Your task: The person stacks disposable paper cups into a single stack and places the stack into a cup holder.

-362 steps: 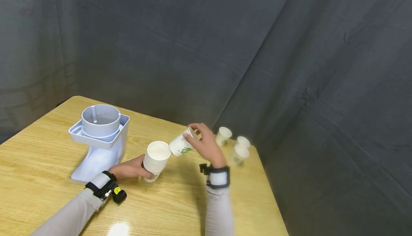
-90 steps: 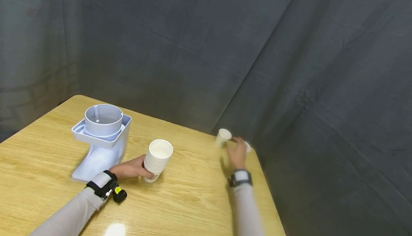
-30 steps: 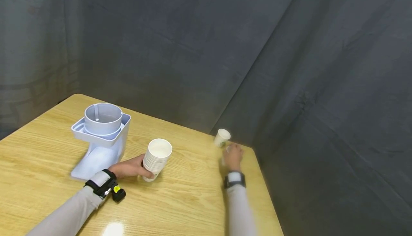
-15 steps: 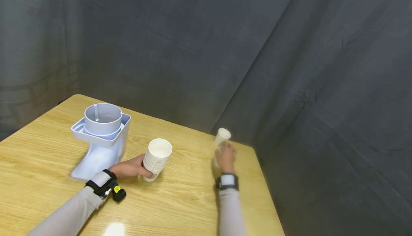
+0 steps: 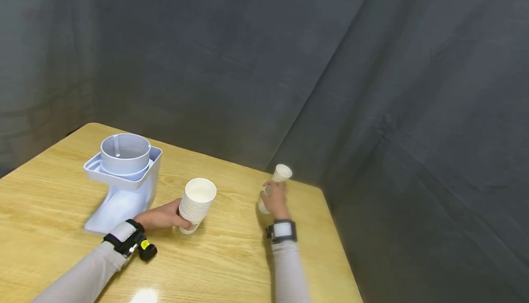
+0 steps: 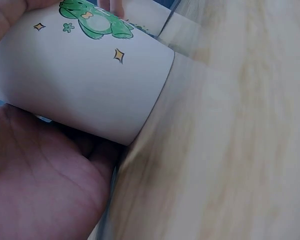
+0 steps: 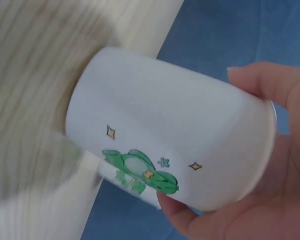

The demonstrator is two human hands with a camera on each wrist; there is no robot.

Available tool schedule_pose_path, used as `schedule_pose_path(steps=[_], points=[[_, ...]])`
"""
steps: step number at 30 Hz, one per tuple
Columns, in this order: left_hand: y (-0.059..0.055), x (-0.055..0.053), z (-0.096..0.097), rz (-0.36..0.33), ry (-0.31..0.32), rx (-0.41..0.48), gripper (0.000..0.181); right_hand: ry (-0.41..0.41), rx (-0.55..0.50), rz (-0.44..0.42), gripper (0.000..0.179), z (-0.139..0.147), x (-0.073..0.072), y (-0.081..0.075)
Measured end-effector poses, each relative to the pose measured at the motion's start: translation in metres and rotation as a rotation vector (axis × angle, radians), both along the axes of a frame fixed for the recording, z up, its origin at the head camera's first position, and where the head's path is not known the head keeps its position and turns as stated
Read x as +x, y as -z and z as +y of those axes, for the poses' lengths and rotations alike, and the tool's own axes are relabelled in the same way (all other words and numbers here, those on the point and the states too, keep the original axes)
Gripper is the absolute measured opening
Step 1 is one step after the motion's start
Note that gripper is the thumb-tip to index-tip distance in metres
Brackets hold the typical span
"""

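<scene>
A stack of white paper cups (image 5: 196, 206) is gripped low down by my left hand (image 5: 163, 215), its open rims tilted up. In the left wrist view, the bottom cup (image 6: 80, 80) shows a green cartoon print and sits right at the tabletop. My right hand (image 5: 277, 199) pinches a single paper cup (image 5: 263, 206) near its rim, thumb and fingers on opposite sides. The right wrist view shows this cup (image 7: 160, 110) with a green cartoon animal and small stars. Just behind the right hand stands another paper cup (image 5: 283, 172), partly hidden by the fingers.
On the left of the wooden table (image 5: 231, 257) stands a pale grey-blue plastic device (image 5: 124, 179) with a round open cylinder on top, close beside the left forearm. Dark curtains (image 5: 198, 64) hang behind the table and along its right side.
Twelve seconds ago three cups stood at the back right; now one stands there. In the last second my right hand has carried its cup leftward. My left hand keeps holding the stack.
</scene>
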State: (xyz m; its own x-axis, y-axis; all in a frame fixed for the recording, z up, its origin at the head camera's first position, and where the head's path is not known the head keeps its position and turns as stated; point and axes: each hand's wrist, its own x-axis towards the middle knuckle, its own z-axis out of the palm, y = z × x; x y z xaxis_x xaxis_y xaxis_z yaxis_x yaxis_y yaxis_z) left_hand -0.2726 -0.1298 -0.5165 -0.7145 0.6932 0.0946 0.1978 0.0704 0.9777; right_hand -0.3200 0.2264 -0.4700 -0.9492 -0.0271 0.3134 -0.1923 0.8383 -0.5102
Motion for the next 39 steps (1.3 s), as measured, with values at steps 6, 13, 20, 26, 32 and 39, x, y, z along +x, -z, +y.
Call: schedule_pose_path(steps=[6, 13, 20, 26, 32, 39], points=[[0.001, -0.001, -0.001, -0.007, -0.017, -0.01, 0.072, -0.123, -0.105, -0.046, 0.03, -0.02, 0.002, -0.003], [0.001, -0.001, -0.002, -0.015, -0.012, -0.003, 0.072, -0.181, -0.158, 0.068, 0.038, -0.055, 0.01, -0.018], [0.001, 0.0, -0.004, -0.006, -0.017, -0.001, 0.075, -0.261, -0.246, 0.36, 0.041, -0.092, 0.032, -0.05], [0.0, -0.002, -0.005, 0.001, -0.023, -0.012, 0.074, -0.372, -0.298, 0.616, 0.047, -0.111, 0.049, -0.065], [-0.001, -0.004, -0.005, 0.014, -0.009, -0.001, 0.069, -0.491, -0.282, 0.726, 0.054, -0.12, 0.056, -0.069], [-0.003, -0.004, -0.003, 0.014, 0.004, 0.002, 0.066, -0.58, -0.221, 0.682, 0.044, -0.129, 0.061, -0.063]])
